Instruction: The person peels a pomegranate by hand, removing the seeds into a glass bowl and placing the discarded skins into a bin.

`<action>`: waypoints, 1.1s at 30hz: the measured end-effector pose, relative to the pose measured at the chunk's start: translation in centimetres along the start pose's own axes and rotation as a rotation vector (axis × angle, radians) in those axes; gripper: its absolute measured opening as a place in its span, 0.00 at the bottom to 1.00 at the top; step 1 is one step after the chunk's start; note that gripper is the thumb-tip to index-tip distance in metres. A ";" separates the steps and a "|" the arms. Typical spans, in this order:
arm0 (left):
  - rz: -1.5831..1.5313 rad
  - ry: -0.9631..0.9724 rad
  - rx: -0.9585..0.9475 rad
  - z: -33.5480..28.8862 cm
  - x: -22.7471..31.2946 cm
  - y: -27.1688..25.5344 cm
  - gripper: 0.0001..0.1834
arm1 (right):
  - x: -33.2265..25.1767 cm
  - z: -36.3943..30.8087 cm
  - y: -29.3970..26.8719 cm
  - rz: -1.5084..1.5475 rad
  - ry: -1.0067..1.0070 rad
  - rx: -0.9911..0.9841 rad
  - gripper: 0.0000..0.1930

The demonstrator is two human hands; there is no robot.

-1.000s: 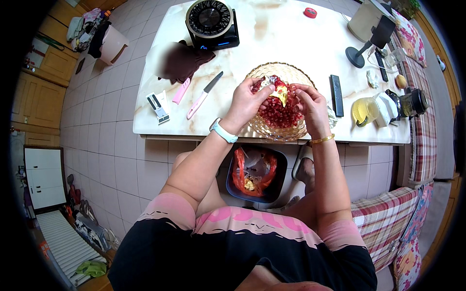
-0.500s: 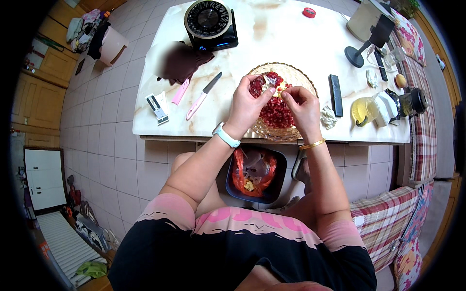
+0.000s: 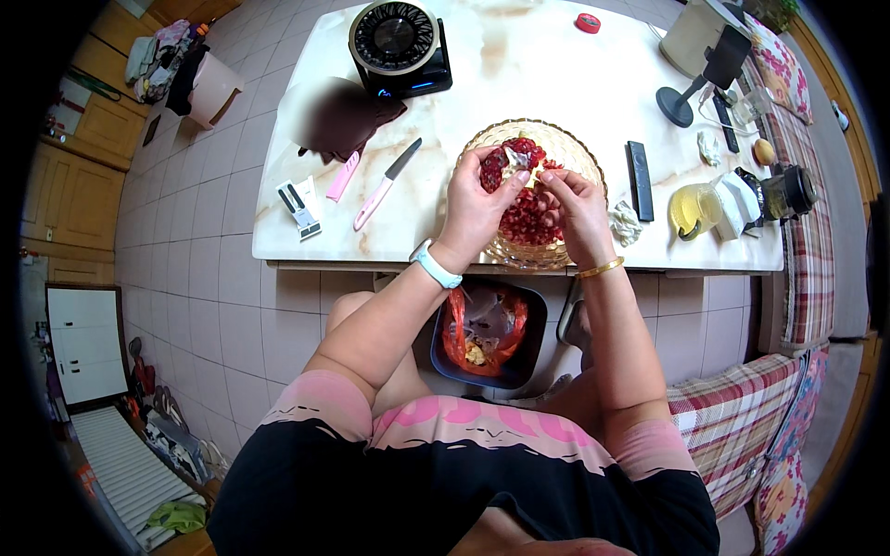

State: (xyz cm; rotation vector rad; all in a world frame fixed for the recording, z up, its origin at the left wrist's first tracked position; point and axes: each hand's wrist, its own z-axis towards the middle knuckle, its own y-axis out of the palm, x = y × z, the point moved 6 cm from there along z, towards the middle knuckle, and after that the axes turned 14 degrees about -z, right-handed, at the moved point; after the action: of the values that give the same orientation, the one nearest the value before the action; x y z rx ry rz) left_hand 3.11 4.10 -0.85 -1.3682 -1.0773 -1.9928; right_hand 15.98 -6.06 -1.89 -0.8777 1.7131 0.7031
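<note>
A piece of red pomegranate (image 3: 505, 163) with white pith is held over a woven glass bowl (image 3: 582, 159) on a white marble table (image 3: 519, 74). My left hand (image 3: 473, 208) grips the piece from the left and below. My right hand (image 3: 579, 208) rests against its right side, fingertips at the seeds. A heap of loose red seeds (image 3: 530, 218) lies in the bowl between my hands.
A pink-handled knife (image 3: 382, 188), a pink tool (image 3: 341, 176) and a small black-and-white pack (image 3: 298, 206) lie left of the bowl. A dark bin (image 3: 487, 334) with a red liner stands on the floor below. A black remote (image 3: 640, 181) and a yellow cup (image 3: 691, 211) sit to the right.
Both hands have lifted the pomegranate piece slightly farther from me over the bowl, and the fingers have shifted on it. More of the seed heap shows now.
</note>
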 end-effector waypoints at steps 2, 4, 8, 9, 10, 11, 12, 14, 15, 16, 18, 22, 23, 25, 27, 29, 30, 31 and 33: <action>-0.035 -0.021 0.000 -0.1 0.0 0.1 0.23 | -0.3 -0.3 0.2 0.005 -0.014 0.022 0.09; -0.098 -0.064 0.005 -0.3 0.0 0.2 0.23 | -0.7 -0.4 0.2 -0.050 -0.049 0.058 0.09; -0.102 -0.068 0.013 -0.3 0.3 0.2 0.23 | -1.0 -0.4 0.2 -0.128 -0.082 0.051 0.09; -0.100 -0.076 0.012 -0.3 0.3 0.1 0.23 | -0.9 -0.4 0.3 -0.137 -0.078 0.048 0.09; -0.098 -0.085 0.011 -0.3 0.3 0.1 0.23 | -0.9 -0.4 0.3 -0.145 -0.074 0.045 0.09; -0.124 -0.095 0.012 -0.3 0.3 0.1 0.23 | -1.0 -0.3 0.3 -0.137 -0.076 0.039 0.09; -0.150 -0.106 0.014 -0.4 0.3 0.2 0.22 | -1.0 -0.3 0.3 -0.130 -0.079 0.034 0.09; -0.184 -0.133 0.012 -0.4 0.4 0.3 0.22 | -1.1 -0.3 0.3 -0.129 -0.108 0.044 0.08; -0.192 -0.151 0.009 -0.5 0.4 0.4 0.21 | -1.2 -0.3 0.2 -0.136 -0.135 0.059 0.08; -0.200 -0.169 0.006 -0.5 0.4 0.5 0.21 | -1.3 -0.3 0.2 -0.143 -0.163 0.074 0.08; -0.193 -0.159 0.007 -0.6 0.3 0.5 0.21 | -1.6 -0.4 0.2 -0.201 -0.227 0.115 0.08; -0.193 -0.106 0.018 -0.6 0.4 0.7 0.24 | -1.5 -0.4 0.1 -0.231 -0.259 0.161 0.08; -0.152 -0.054 0.002 -0.6 0.6 0.8 0.24 | -1.4 -0.4 0.0 -0.221 -0.254 0.167 0.08; -0.069 0.049 -0.028 -0.7 0.9 0.9 0.24 | -1.2 -0.3 -0.1 -0.200 -0.244 0.178 0.08; -0.023 0.073 -0.028 -0.8 1.2 0.9 0.25 | -1.2 -0.3 0.0 -0.246 -0.241 0.195 0.08; 0.047 0.101 -0.030 -0.9 1.5 1.0 0.26 | -1.4 -0.5 0.0 -0.296 -0.241 0.207 0.09; 0.093 0.117 -0.031 -1.0 1.7 1.1 0.27 | -1.4 -0.5 0.0 -0.324 -0.243 0.211 0.09; 0.139 0.133 -0.032 -1.0 1.8 1.2 0.27 | -1.5 -0.6 0.1 -0.351 -0.244 0.214 0.09; 0.142 0.137 -0.037 -1.0 1.6 1.1 0.27 | -1.6 -0.6 -0.1 -0.386 -0.255 0.232 0.09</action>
State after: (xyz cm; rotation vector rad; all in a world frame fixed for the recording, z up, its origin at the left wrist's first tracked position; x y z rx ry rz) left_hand 2.82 2.73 0.78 -1.2698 -0.8617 -1.9791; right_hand 16.04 -6.22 -0.24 -0.8800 1.3166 0.3325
